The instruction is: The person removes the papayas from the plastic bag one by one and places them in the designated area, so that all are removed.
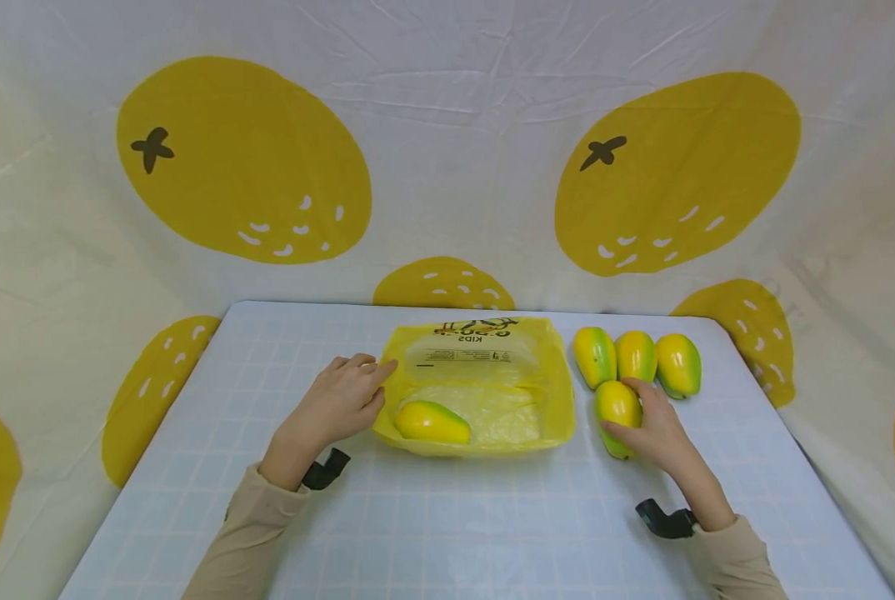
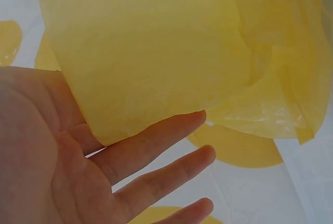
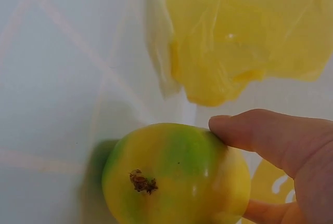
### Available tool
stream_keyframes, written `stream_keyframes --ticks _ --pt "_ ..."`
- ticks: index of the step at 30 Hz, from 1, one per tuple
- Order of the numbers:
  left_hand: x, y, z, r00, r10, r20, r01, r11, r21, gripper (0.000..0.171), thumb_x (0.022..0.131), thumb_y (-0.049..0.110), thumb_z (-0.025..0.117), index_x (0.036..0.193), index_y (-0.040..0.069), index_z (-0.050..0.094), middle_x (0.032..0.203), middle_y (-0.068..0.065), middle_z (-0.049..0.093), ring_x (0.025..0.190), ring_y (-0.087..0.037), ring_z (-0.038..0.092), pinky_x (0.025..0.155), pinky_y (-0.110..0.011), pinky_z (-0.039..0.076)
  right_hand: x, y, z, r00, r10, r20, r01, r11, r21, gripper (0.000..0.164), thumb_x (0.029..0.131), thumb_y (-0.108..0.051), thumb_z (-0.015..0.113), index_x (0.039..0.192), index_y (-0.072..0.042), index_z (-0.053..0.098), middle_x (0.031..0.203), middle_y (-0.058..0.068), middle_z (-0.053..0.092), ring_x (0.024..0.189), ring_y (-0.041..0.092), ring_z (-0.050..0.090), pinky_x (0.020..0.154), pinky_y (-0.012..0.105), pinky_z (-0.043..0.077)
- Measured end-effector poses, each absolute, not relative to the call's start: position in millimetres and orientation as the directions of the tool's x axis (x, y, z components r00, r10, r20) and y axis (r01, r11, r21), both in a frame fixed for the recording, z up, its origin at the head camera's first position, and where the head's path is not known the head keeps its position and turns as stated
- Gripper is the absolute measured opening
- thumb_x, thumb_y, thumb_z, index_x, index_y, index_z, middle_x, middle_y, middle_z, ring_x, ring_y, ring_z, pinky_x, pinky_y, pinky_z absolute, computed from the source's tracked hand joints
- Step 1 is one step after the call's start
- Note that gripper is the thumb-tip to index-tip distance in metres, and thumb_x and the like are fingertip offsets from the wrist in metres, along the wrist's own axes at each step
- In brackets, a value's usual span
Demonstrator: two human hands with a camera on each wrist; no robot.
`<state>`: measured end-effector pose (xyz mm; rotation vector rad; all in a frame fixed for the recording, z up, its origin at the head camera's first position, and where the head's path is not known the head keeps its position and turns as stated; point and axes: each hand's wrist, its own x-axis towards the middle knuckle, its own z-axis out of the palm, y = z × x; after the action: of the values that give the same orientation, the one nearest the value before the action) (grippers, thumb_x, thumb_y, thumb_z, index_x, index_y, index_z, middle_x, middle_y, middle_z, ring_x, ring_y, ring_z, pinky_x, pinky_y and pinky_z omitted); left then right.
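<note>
My right hand (image 1: 656, 427) grips a yellow-green mango (image 1: 618, 406) at the right of the table, thumb on the near side and fingers at its far side. In the right wrist view the thumb presses that mango (image 3: 171, 174), whose brown stem end faces the camera. My left hand (image 1: 342, 394) is at the left side of a yellow plastic bag (image 1: 560, 383), its fingers straight and touching the bag's edge. Part of the left thumb is hidden behind the bag (image 2: 151, 57) in the left wrist view. Inside the bag's opening lies another mango (image 1: 432, 422).
Behind the gripped fruit stand a left mango (image 1: 594, 357), a middle mango (image 1: 637, 356) and a right mango (image 1: 678, 365), close together. The pale checked table (image 1: 462, 533) meets a fruit-print cloth (image 1: 462, 167) at its back edge.
</note>
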<state>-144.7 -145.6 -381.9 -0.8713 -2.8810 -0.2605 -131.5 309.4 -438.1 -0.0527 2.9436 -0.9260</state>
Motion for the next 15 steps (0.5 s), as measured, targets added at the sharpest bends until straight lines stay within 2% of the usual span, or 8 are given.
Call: stream_keyframes --ticks 15 --pt "-143.8 -146.7 -381.1 -0.827 0.537 0.168 0.559 0.819 0.129 0.039 0.096 0.010 0.056 0.133 0.002 0.061 0.116 -0.014 0.069 0.119 -0.034 0.057 0.095 -0.052 0.046 -131.9 308.2 -436.7 -0.997 -0.063 -0.033 -0.033 0.818 -0.575 0.081 0.084 -0.024 0.075 0.143 0.011 0.032 0.139 0.036 0.035 0.124 0.052 0.035 0.103 0.071 0.029"
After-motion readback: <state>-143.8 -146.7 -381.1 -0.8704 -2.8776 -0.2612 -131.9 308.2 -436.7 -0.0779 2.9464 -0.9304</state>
